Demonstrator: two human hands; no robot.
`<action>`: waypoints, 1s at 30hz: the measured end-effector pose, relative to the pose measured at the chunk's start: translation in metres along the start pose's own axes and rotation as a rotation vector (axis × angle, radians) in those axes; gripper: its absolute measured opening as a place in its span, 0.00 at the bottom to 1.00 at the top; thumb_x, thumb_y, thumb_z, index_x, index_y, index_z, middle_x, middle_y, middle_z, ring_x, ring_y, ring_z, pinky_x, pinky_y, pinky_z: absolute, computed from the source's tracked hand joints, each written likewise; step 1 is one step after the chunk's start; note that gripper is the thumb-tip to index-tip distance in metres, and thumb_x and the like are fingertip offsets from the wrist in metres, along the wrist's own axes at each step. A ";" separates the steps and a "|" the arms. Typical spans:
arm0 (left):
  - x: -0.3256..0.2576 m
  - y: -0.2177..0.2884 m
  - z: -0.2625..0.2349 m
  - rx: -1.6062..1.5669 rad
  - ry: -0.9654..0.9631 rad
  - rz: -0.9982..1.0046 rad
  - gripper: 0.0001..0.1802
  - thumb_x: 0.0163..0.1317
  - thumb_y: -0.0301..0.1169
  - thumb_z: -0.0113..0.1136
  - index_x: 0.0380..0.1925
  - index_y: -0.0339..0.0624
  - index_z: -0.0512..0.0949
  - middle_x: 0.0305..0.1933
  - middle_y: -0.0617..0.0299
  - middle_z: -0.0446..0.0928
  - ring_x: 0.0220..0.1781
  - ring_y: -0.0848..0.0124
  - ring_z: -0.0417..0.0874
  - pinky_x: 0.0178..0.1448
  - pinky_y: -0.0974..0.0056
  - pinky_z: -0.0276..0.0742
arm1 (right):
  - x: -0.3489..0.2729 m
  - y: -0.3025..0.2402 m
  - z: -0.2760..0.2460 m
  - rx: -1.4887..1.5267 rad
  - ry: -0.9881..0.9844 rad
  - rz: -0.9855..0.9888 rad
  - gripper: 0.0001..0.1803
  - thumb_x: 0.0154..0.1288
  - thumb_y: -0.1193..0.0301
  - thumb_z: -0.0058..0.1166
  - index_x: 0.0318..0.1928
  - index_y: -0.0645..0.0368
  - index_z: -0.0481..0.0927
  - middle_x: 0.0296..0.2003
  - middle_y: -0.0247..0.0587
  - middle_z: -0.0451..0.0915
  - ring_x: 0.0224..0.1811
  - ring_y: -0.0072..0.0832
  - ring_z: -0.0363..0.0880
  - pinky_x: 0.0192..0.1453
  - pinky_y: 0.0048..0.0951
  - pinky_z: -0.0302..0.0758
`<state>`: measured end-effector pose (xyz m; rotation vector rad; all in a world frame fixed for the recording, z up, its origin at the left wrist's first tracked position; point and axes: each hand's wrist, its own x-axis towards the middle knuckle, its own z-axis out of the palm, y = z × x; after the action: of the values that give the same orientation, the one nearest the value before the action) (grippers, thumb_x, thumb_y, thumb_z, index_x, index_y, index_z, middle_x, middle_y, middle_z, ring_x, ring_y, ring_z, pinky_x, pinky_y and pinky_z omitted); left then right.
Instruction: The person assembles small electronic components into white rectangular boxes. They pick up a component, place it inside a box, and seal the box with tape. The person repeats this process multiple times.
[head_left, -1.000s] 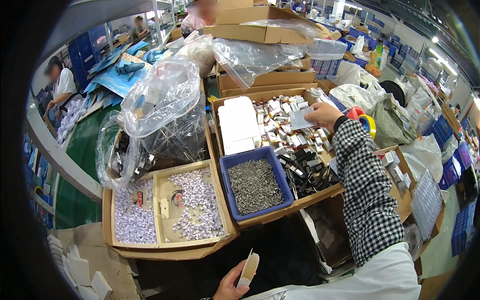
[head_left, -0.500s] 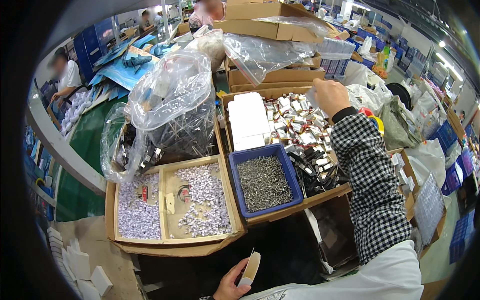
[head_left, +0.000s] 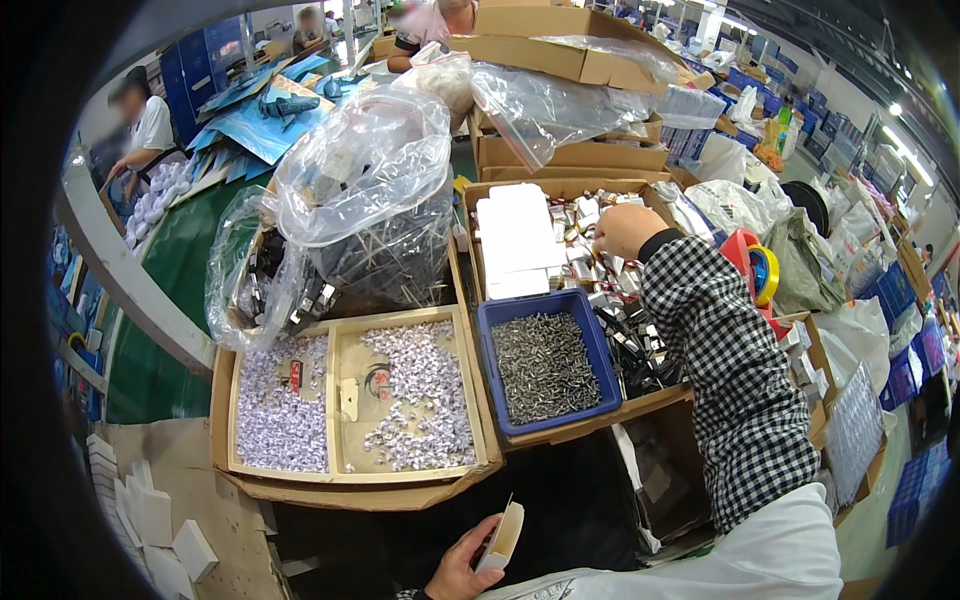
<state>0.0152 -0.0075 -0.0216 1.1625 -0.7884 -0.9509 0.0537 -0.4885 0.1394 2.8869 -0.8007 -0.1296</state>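
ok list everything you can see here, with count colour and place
blue bin: one, grey metal bits, centre
divided cardboard tray: one, small white pieces, left of bin
cardboard box: one, white cartons and small packets, behind bin
clear plastic bags: several, behind tray
white boxes: a stack, lower left
tape rolls: red and yellow, right
other people: at least three, far left and top
left hand: holds small white box, bottom
right hand: checked sleeve, in cardboard box

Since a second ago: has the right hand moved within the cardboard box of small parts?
Yes. The right hand shifted left, closer to the white stack in the cardboard box.
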 end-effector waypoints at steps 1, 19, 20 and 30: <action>0.000 0.000 0.000 -0.003 -0.006 0.005 0.42 0.61 0.48 0.59 0.66 0.30 0.57 0.58 0.52 0.70 0.53 0.66 0.75 0.58 0.62 0.71 | -0.001 -0.001 0.000 -0.023 -0.028 0.011 0.14 0.52 0.59 0.60 0.34 0.53 0.86 0.31 0.46 0.83 0.37 0.42 0.82 0.44 0.40 0.77; -0.007 0.008 0.002 0.181 -0.009 0.105 0.36 0.63 0.41 0.58 0.65 0.31 0.60 0.57 0.54 0.73 0.57 0.68 0.74 0.60 0.62 0.70 | -0.051 0.022 -0.016 0.294 0.129 0.063 0.13 0.53 0.61 0.58 0.31 0.57 0.85 0.29 0.47 0.82 0.34 0.43 0.80 0.41 0.39 0.76; -0.007 0.009 0.003 0.216 -0.006 0.134 0.35 0.63 0.40 0.59 0.64 0.32 0.61 0.57 0.55 0.73 0.58 0.68 0.73 0.61 0.62 0.69 | -0.056 0.026 -0.018 0.322 0.169 0.045 0.13 0.54 0.61 0.58 0.31 0.58 0.85 0.29 0.48 0.82 0.34 0.43 0.80 0.41 0.39 0.76; 0.000 0.025 0.005 -0.232 -0.098 -0.172 0.55 0.54 0.66 0.55 0.65 0.29 0.55 0.60 0.51 0.68 0.57 0.66 0.73 0.60 0.63 0.70 | -0.116 0.016 -0.052 0.434 0.362 -0.136 0.13 0.56 0.66 0.59 0.40 0.60 0.79 0.31 0.44 0.81 0.33 0.37 0.81 0.41 0.33 0.77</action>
<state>0.0153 -0.0062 0.0043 0.9975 -0.6429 -1.2168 -0.0477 -0.4363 0.1989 3.2105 -0.6260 0.6089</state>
